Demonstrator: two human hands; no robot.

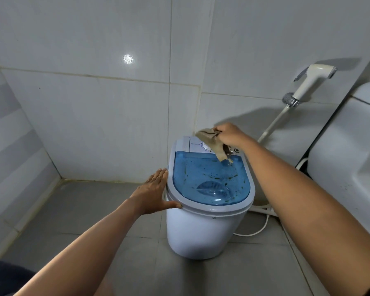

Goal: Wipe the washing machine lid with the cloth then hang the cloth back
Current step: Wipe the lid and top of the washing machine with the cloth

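- Left hand (152,192) is mine, spread flat, bracing the washing machine (203,229) rim.
- Specks cover the blue lid (209,178); I judge wiping barely begun.
- Right hand (230,133) pinches the cloth (212,144) above the lid's far edge; hanging remains.

A small white washing machine (203,231) stood on the grey tiled floor (77,212) near the corner of the tiled walls. Its translucent blue lid (209,180) was shut and speckled with dark spots. The left hand (153,193) lay flat against the machine's left rim, fingers spread. The right hand (230,134) pinched a bunched beige cloth (212,144) above the lid's far right corner, the cloth's lower end dangling just over the lid. A white spray nozzle (310,82) hung on the wall to the right.
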